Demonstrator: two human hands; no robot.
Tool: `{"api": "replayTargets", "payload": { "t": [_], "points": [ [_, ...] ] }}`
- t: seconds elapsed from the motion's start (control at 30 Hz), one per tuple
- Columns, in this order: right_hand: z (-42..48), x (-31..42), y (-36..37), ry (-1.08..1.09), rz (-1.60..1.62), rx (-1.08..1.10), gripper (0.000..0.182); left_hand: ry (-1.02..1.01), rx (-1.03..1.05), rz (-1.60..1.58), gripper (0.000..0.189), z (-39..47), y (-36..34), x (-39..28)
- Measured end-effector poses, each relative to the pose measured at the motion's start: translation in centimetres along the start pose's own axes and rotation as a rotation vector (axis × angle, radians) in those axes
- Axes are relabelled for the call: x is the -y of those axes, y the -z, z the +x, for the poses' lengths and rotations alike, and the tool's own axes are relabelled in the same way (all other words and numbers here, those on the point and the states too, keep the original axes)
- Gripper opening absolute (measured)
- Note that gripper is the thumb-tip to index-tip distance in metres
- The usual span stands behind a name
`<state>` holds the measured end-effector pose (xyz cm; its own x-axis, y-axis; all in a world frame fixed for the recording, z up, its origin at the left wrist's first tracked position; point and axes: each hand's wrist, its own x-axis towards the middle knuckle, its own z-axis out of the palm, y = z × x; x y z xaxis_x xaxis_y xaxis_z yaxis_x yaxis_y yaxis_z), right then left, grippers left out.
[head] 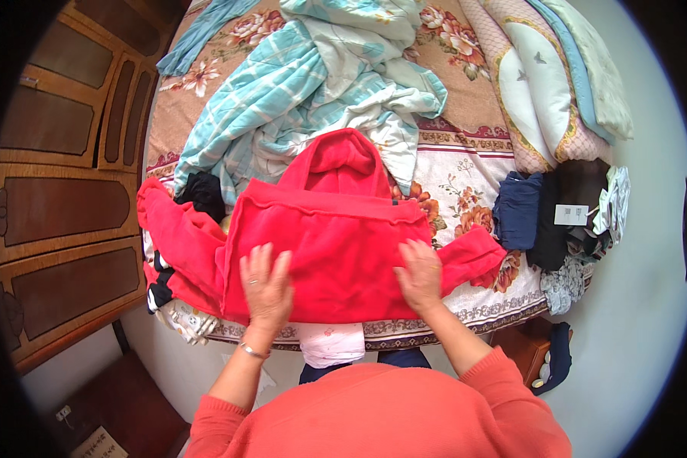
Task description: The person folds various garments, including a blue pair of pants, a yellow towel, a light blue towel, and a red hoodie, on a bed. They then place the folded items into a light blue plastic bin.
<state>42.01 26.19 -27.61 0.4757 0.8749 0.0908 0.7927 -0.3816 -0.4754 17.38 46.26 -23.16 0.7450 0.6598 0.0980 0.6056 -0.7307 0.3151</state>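
Note:
A red hooded sweatshirt [326, 257] lies spread on the bed in front of me, its hem folded up towards the hood [343, 157]. One sleeve [183, 246] stretches out to the left, the other [472, 257] to the right. My left hand [266, 283] rests on the left part of the body fabric, fingers apart, with a ring and a bracelet on that side. On the right part, near the sleeve, my right hand [421, 275] touches the cloth with its palm down. Neither hand grips anything.
Beyond the sweatshirt lies a crumpled blue-and-white quilt [297, 74]. Folded bedding [538, 74] and folded dark clothes [518, 209] with a tag [571, 214] line the right side. A black garment [203, 194] sits at left, near the wooden wardrobe [63, 212]. Pink cloth [332, 343] hangs over the bed's front edge.

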Motion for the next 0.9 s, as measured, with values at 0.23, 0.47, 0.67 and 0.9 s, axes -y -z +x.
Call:
{"api": "replayTargets", "payload": {
  "t": [0.23, 0.47, 0.67, 0.9],
  "points": [
    [4.3, 1.9, -8.4, 0.214, -0.065, 0.265, 0.057, -0.157, 0.340, 0.167, 0.054, 5.6, -9.1, -1.6],
    [1.0, -1.4, -5.2, 0.013, -0.113, 0.255, 0.060, -0.131, 0.454, 0.179, 0.054, 6.4, -9.0, -2.3],
    [-7.7, -9.4, -1.5, -0.787, -0.041, -0.366, 0.045, -0.141, 0.304, 0.167, 0.055, 4.1, -8.2, -5.2],
    [-9.3, -16.8, -1.5, -1.170, 1.082, -0.756, 0.054, -0.343, 0.541, 0.137, 0.061, 2.1, -8.8, -9.5]
  ]
}}
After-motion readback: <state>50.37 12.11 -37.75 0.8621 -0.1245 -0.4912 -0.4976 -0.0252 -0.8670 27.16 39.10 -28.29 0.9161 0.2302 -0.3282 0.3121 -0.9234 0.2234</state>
